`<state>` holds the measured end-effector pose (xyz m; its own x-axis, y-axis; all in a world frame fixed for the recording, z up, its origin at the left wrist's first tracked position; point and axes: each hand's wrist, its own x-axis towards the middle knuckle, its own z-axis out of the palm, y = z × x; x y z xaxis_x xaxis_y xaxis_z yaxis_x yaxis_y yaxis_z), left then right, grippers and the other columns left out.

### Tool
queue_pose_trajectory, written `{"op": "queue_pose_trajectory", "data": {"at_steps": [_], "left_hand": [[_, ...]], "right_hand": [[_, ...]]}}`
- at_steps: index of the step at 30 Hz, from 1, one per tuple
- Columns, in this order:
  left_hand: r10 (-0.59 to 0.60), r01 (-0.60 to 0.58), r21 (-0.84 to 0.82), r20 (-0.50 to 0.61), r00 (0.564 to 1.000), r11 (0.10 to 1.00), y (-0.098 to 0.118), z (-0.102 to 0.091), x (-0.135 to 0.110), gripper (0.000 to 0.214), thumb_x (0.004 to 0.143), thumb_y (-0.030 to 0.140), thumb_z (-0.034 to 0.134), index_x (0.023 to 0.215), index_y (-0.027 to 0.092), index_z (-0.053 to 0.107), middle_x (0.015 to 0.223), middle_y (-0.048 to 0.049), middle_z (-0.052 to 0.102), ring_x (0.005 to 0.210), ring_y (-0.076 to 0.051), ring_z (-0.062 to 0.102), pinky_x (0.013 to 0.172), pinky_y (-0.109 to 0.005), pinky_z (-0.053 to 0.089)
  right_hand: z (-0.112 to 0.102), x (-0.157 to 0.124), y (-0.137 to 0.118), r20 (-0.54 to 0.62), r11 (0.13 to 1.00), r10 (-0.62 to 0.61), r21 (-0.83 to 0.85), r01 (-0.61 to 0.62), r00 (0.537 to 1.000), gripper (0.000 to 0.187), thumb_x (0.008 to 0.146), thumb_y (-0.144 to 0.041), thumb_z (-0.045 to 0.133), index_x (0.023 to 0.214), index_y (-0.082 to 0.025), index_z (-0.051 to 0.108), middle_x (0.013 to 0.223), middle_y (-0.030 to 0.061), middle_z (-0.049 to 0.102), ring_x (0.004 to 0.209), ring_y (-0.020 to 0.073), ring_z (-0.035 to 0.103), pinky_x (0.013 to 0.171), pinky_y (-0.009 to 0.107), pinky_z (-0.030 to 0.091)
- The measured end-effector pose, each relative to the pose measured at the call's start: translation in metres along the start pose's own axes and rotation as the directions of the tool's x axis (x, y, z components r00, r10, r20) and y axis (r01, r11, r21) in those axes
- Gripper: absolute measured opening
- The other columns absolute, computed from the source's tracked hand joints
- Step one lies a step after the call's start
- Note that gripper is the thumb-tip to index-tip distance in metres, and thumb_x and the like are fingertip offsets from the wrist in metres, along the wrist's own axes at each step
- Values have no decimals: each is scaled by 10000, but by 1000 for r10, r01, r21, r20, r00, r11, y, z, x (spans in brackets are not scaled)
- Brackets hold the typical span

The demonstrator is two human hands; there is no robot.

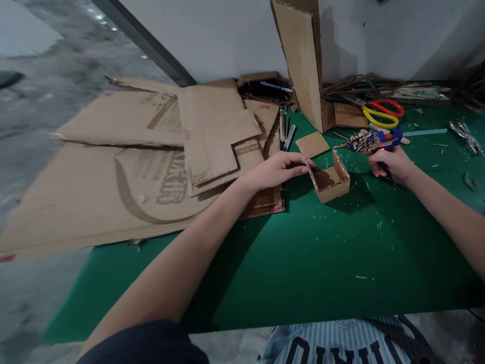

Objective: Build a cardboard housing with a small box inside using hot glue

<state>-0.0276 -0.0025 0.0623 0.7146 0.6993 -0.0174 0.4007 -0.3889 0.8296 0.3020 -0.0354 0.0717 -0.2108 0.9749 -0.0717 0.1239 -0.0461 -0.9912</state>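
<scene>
My left hand [285, 169] grips the left wall of a small cardboard box [333, 191], thumb outside and fingers toward its far side. The box has a floor and upright walls, with its top uncovered. In my right hand [394, 164] is a blue hot glue gun [394, 136], its front covered in scraps and dried strands. A red light glows on it, and a clear glue stick [426, 132] juts from its back. The nozzle points left, at the top edge of the box's far right corner. Behind the box lies a loose cardboard square [312, 144].
Large cardboard sheets [94, 187] overlap the left of the green table [318, 273]. A tall folded cardboard piece [303, 60] stands by the wall. Scissors [382, 114] with red and yellow handles, a utility knife [290, 137] and a clear-wrapped item [466, 135] lie around.
</scene>
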Motion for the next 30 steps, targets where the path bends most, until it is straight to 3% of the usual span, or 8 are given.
{"op": "queue_pose_trajectory", "data": {"at_steps": [15,19,23,30], "left_hand": [[26,-26,-43,-1,1000,999,3,0,-1,285,981,402,626,1116,202,778,1173,-76,800,1093,-204,730,1007,-342,546],[23,-23,-30,2,1000,999,4,-1,-1,329,985,452,623,1124,194,774,1187,-83,799,1102,-213,729,1015,-352,543],[10,-10,-25,1,1000,1000,5,0,-1,371,985,503,627,1118,187,771,1190,-86,796,1117,-225,728,1019,-356,543],[10,-10,-22,-2,1000,1000,6,0,-1,307,984,440,628,1103,191,764,1195,-85,793,1121,-221,725,1031,-375,545]], "right_hand": [[1,-1,-1,1,999,-4,40,4,1000,225,646,-288,685,498,-211,534,412,-37,469,300,65,380,358,262,352],[1,-3,-2,-16,998,5,62,-4,1000,182,623,-298,720,546,-194,592,473,-20,563,295,67,411,343,258,347],[-2,-5,-2,41,996,-34,89,31,999,156,640,-315,737,675,-174,681,595,17,689,310,63,429,369,268,390],[-9,-8,4,87,995,-58,82,51,994,117,675,-302,737,712,-200,695,680,19,735,348,61,442,398,283,386]]}}
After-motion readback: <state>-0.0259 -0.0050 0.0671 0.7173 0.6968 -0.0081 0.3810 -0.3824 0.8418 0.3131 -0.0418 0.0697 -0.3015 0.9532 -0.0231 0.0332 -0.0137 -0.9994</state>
